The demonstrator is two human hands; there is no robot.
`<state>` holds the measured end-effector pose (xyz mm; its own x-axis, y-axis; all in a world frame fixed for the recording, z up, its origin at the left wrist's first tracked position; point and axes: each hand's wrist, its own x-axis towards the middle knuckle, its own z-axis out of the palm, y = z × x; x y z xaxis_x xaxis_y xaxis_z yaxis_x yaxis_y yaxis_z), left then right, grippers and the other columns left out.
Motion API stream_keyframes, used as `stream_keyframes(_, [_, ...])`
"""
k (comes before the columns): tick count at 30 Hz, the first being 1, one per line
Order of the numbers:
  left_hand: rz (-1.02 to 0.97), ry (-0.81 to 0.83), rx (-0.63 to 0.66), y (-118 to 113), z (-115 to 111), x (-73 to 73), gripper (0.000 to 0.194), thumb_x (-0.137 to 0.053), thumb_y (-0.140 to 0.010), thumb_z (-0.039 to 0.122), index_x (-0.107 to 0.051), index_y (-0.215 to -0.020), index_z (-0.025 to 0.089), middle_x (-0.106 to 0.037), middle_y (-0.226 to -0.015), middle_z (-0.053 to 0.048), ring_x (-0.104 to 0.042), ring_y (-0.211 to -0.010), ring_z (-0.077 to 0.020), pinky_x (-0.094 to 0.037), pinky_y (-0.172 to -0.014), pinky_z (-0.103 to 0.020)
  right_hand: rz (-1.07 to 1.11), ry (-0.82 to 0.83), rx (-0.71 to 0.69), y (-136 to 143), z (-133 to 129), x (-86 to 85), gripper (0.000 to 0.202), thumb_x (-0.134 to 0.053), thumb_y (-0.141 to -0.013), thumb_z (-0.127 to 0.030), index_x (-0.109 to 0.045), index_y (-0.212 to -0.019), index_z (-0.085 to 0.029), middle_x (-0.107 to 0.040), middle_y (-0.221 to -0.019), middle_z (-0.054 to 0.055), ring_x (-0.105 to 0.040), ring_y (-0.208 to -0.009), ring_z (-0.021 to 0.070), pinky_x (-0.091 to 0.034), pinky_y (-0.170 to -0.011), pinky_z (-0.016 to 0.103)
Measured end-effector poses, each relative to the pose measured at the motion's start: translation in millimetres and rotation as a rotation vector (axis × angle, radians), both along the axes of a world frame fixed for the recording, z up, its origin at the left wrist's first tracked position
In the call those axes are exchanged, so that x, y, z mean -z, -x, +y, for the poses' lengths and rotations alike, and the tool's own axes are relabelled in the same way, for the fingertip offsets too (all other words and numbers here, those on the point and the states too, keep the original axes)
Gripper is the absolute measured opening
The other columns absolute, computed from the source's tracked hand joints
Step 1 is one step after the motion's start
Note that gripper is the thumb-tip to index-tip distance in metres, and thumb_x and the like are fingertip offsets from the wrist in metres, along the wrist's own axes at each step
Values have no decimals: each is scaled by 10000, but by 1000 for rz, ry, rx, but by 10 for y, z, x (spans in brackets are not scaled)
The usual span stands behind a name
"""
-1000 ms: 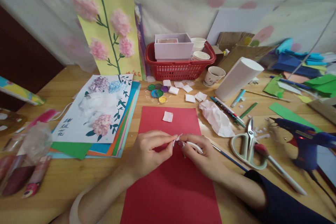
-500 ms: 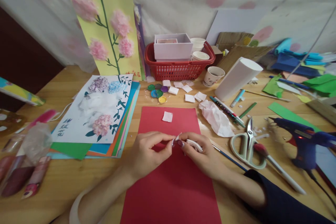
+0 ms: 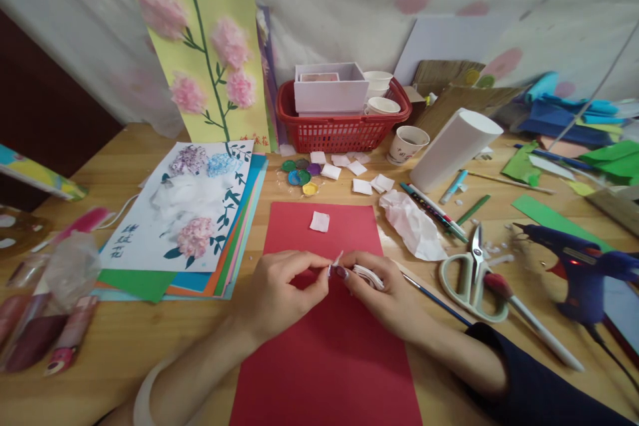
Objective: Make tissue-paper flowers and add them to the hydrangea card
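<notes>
Over the red sheet (image 3: 324,346), both hands meet fingertip to fingertip. My left hand (image 3: 287,286) pinches one side of a small white paper piece (image 3: 337,259), most of it hidden by the fingers. The other side is pinched between thumb and forefinger of my right hand (image 3: 382,289), which also keeps a small stack of folded white paper (image 3: 368,277) in its curled fingers. A small pale paper square (image 3: 319,221) lies flat on the red sheet, just beyond the fingertips.
Scissors (image 3: 473,279), a brush (image 3: 529,319) and a glue gun (image 3: 574,266) lie to the right. Crumpled tissue (image 3: 412,223) is near the red sheet. A red basket (image 3: 339,133) stands behind, a flower picture (image 3: 172,213) on coloured sheets to the left.
The fingertips have shifted slightly around the small paper piece. Both hands stay almost in place, and the whole view has moved a little.
</notes>
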<state>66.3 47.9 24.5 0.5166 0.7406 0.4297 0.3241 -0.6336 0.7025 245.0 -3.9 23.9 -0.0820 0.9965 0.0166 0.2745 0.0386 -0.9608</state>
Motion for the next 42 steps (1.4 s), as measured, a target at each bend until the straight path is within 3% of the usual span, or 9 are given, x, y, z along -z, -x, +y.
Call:
stream_keyframes(10, [-41, 43, -9, 0, 14, 30, 131, -619, -796, 103, -729, -795, 173, -757, -758, -12, -689, -663, -121, -530, -651, -208, 63, 54, 11, -11, 9, 73, 187, -566, -886, -341, -648, -852, -177, -618, -729, 11, -514, -634, 129, -398, -577, 224])
stream_keyframes(16, [-31, 39, -34, -17, 3, 3, 125, -616, -797, 106, -725, -772, 161, -757, -740, -21, -690, -649, -125, -530, -638, -204, 41, -4, -2, -23, -12, 68, 150, -541, -898, -297, -628, -854, -183, -607, -732, 1, -503, -633, 121, -393, -589, 221])
stream_keyframes(22, [-42, 157, -93, -11, -1, -1, 107, -621, -777, 122, -711, -782, 179, -759, -756, -1, -693, -652, -120, -532, -628, -183, 58, 10, -13, -35, -6, 68, 119, -521, -891, -252, -613, -866, -180, -597, -747, -2, -492, -642, 117, -386, -591, 218])
stream_keyframes(28, [-179, 522, -232, 29, 83, 65, 89, -585, -833, 254, -648, -819, 193, -716, -762, 4, -680, -716, -141, -521, -641, -208, 10, 42, 32, -26, -2, 50, 88, -528, -831, -230, -547, -761, -182, -475, -629, -41, -391, -557, 98, -318, -518, 211])
stream_keyframes(33, [-565, 856, -300, -1, 177, 115, 135, -558, -847, 315, -585, -846, 182, -707, -796, -19, -686, -736, -171, -546, -680, -277, 1, 63, 39, -25, -12, 53, 91, -512, -823, -246, -543, -765, -184, -490, -646, -32, -409, -578, 108, -325, -534, 219])
stream_keyframes(38, [-932, 1232, -125, -23, 223, 21, 82, -600, -760, 201, -633, -823, 160, -713, -988, -78, -655, -1005, -233, -568, -829, -401, 30, 64, 54, -32, -1, 93, 106, -509, -843, -269, -548, -789, -187, -505, -686, -23, -427, -615, 118, -350, -567, 226])
stream_keyframes(40, [-908, 1327, -18, -16, 214, -4, 69, -648, -734, 179, -659, -797, 153, -702, -1060, -83, -636, -1049, -234, -564, -849, -391, 23, 56, 50, -33, 7, 100, 119, -511, -855, -279, -565, -803, -186, -519, -698, -20, -438, -628, 121, -354, -577, 228])
stream_keyframes(42, [-779, 1396, 66, -10, 195, -1, 113, -725, -701, 185, -687, -795, 136, -713, -1020, -88, -664, -964, -213, -567, -814, -336, 23, 57, 44, -31, 15, 101, 131, -514, -863, -288, -576, -807, -187, -519, -685, -25, -434, -615, 119, -350, -568, 226])
